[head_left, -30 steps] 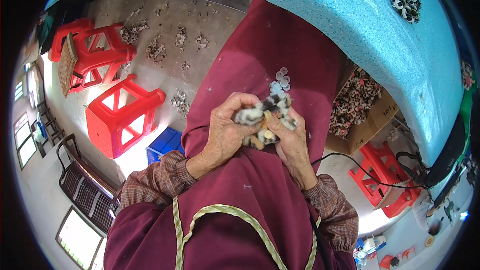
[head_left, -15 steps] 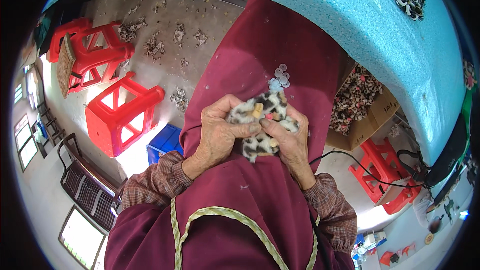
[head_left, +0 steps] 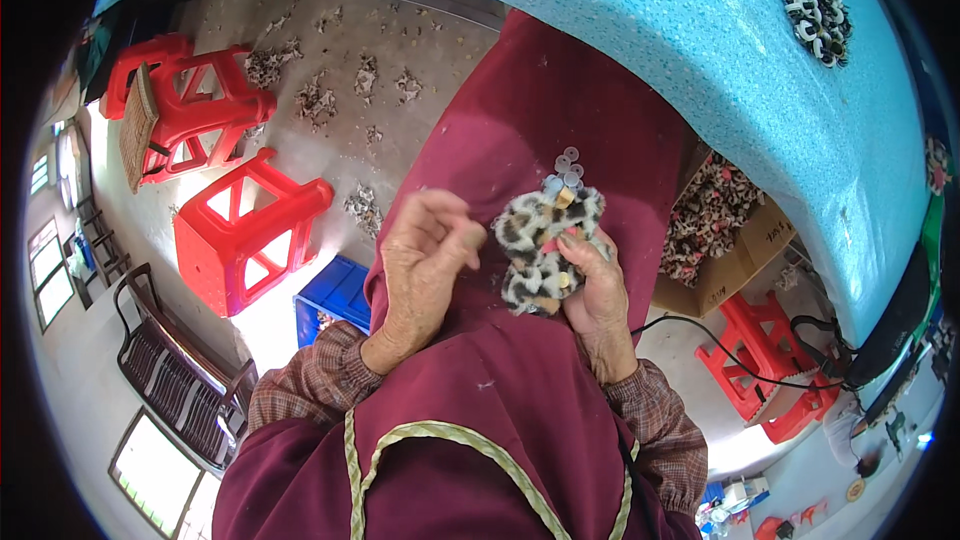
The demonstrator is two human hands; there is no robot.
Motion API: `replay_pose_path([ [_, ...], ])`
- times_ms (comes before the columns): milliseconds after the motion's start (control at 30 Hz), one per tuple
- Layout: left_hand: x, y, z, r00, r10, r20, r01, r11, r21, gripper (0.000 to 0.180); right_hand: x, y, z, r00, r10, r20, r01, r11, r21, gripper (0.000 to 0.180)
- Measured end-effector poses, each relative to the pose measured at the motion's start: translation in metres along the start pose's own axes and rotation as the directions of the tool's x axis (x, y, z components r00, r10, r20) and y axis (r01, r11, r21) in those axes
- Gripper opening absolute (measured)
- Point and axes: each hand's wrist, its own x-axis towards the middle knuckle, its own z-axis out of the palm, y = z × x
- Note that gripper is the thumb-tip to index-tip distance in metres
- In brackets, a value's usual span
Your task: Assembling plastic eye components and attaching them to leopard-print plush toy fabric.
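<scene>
Spotted black, white and tan plush toy piece (head_left: 535,225) sits over my lap, with tan tabs and a small pink bit on it. My right hand (head_left: 598,285) grips its right side, thumb pressed on top near the pink bit. Apart from the plush, to its left, is my left hand (head_left: 430,250). Its fingers are curled in toward the thumb and slightly blurred; whatever they hold, if anything, does not show. Several small translucent plastic discs (head_left: 570,166) lie on the maroon apron (head_left: 560,90) just beyond the plush.
A blue speckled tabletop (head_left: 660,10) curves across the far side, bearing a pile of black-and-white pieces (head_left: 812,10). At right stands a cardboard box (head_left: 745,255) of plush scraps. Red stools (head_left: 225,240), a blue crate (head_left: 335,290) and floor scraps (head_left: 315,105) are at left; a black cable (head_left: 700,325) runs right.
My left hand has let go of the plush and moved left. My right hand still holds the plush, which has turned and now shows more of its spotted face.
</scene>
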Motion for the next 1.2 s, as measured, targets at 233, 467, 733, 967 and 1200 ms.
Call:
replay_pose_path([
  [233, 0.0, -0.001, 0.009, 0.972, -0.141, 0.188, 0.11, 0.98, 0.163, 0.023, 0.005, 0.001, -0.005, 0.919, -0.1, 0.381, 0.138, 0.988, -0.075, 0.034],
  [467, 0.005, 0.024, -0.002, 0.595, 0.512, 0.62, -0.793, 0.498, 0.35, 0.019, -0.009, -0.029, -0.003, 0.466, -0.361, 0.808, 0.884, 0.226, -0.409, 0.031],
  [733, 0.004, 0.034, -0.003, 0.537, 0.457, 0.709, -0.802, 0.538, 0.26, 0.017, -0.018, -0.023, -0.01, 0.342, -0.449, 0.825, 0.938, 0.118, -0.325, 0.034],
  [967, -0.005, 0.024, 0.014, 0.982, 0.189, 0.025, -0.19, 0.96, 0.206, 0.029, -0.018, -0.012, -0.008, 0.894, -0.128, 0.429, 0.338, 0.823, -0.457, 0.037],
  [1200, -0.007, 0.031, 0.012, 0.858, 0.322, 0.4, -0.513, 0.59, 0.624, 0.016, -0.015, -0.007, -0.009, 0.904, -0.162, 0.396, 0.286, 0.918, -0.276, 0.04],
])
